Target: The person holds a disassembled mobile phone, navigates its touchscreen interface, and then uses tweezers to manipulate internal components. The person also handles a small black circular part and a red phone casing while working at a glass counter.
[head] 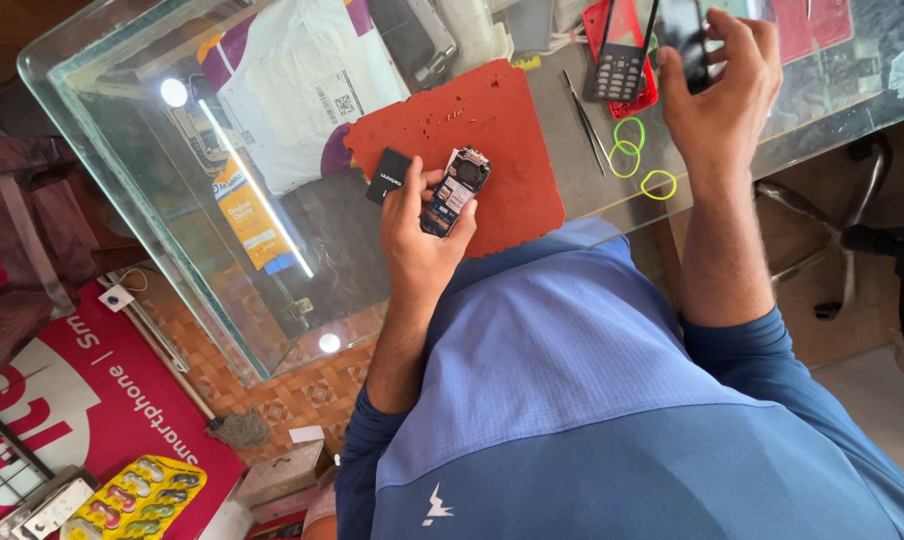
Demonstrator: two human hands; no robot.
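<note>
The opened keypad phone point(455, 190), back cover off, sits over the red mat point(492, 130) on the glass table point(102, 150), gripped by the left hand point(419, 235). Keeping it steady and level over the mat seems wise. The right hand point(717, 85) curls around a dark phone point(682, 35) beyond the tweezers point(585, 125).

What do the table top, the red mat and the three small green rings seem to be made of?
Table top: clear glass, glossy; lamps reflect in it and the floor shows through.
Red mat: probably rubber or soft foam, matte; its edges look torn and crumbs lie on it.
Green rings: probably rubber bands, thin and bent out of round.
The left hand holds an opened phone over the mat.
</note>
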